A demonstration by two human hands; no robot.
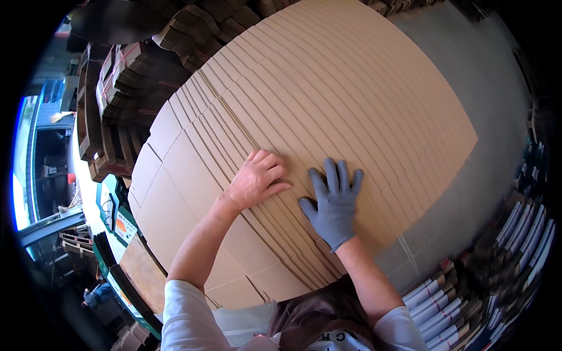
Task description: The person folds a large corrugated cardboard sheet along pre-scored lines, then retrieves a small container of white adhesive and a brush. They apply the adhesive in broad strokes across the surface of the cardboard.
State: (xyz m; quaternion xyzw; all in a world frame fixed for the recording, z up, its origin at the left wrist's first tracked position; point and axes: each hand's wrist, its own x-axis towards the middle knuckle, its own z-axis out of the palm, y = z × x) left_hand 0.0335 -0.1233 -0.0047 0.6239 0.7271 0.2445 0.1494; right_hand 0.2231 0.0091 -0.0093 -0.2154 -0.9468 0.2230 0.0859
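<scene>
A broad fan of flat cardboard sheets [328, 105] lies shingled across the worktop, each overlapping the next; most look already spread in even steps, while the part under the hands seems the bit being worked now. The bare left hand [256, 178] presses on the sheets with fingers curled, gripping nothing I can make out; the grey-gloved right hand [335, 202] lies flat, fingers splayed, close beside it. The board is matte brown, creased and slotted. Bundled flat cartons [126, 76] stand stacked at left
</scene>
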